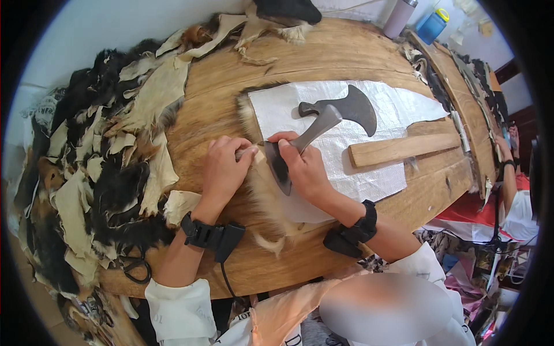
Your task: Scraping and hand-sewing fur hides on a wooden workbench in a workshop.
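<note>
Pinching hand: my left hand (228,161), at 9 o'clock from the blade, closes thumb and fingertips on the edge of the fur (268,199); how much is caught between them I cannot tell.
Knife hand: my right hand (303,173) is wrapped round the knife (279,167), its dark curved blade toward my left hand and its metal handle slanting up to 1 o'clock.
Fur: under the blade and between my hands, in front of me; its pale tan hair shows from 11 o'clock of the blade round to 6.
Sheet: white (346,184), lying over the fur to the right of my left hand, spreading toward 3 o'clock.
Spare knife: a second half-moon knife (363,109) lies flat on the sheet at 2 o'clock, untouched.
Wood bar: pale (404,149), near 3 o'clock, resting partly on the sheet.
Scraps: black, brown and cream hide pieces (156,86) heap on the table (219,86) from 8 to 11 o'clock.
Bottles: a mauve flask (399,18) and a blue bottle (433,26) with a yellow lid stand at 1 o'clock.
Straps: black, one on each of my wrists (213,236).
Neighbour: another person's hand (503,147) shows far off at 3 o'clock.
</note>
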Demonstrator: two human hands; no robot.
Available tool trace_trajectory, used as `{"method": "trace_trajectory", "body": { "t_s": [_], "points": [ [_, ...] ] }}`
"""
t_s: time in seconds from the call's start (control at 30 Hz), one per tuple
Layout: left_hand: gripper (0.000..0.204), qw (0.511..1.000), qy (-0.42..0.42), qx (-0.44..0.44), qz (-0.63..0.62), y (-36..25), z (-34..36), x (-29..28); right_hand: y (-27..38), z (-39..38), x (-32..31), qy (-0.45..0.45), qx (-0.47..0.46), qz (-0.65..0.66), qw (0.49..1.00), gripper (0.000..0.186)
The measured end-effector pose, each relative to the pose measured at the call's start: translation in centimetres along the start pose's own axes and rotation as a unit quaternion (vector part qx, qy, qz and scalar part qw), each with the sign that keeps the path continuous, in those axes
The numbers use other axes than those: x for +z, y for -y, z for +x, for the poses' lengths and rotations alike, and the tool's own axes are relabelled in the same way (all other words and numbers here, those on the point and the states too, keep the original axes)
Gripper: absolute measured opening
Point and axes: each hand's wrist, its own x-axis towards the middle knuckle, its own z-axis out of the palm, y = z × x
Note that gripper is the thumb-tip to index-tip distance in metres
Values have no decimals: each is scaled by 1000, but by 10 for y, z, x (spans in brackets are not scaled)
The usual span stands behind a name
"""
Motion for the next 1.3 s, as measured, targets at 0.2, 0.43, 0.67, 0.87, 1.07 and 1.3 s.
{"method": "trace_trajectory", "body": {
  "t_s": [0.2, 0.43, 0.67, 0.87, 1.07, 1.3],
  "points": [
    [15, 982, 87, -2, -165, 15, 10, 0, 9, -4, 6, -1, -11, -125, 992, 26],
    [8, 991, 61, 33, -111, 11, 12, 7, 2, 2, 10, -18, -36, -163, 986, 24],
    [4, 987, 6, 99, -125, 15, 11, 18, -1, 11, 15, -42, -110, -206, 971, 20],
    [4, 983, -19, 65, -170, 8, 3, 13, -9, -3, 8, 13, -143, -308, 940, 15],
    [5, 977, -50, 88, -189, -9, -13, -13, -2, -37, 8, 18, -101, -182, 978, 12],
    [7, 969, -65, 57, -231, -27, -41, -40, -19, -51, 4, 11, -164, -126, 978, 9]
  ]
}}
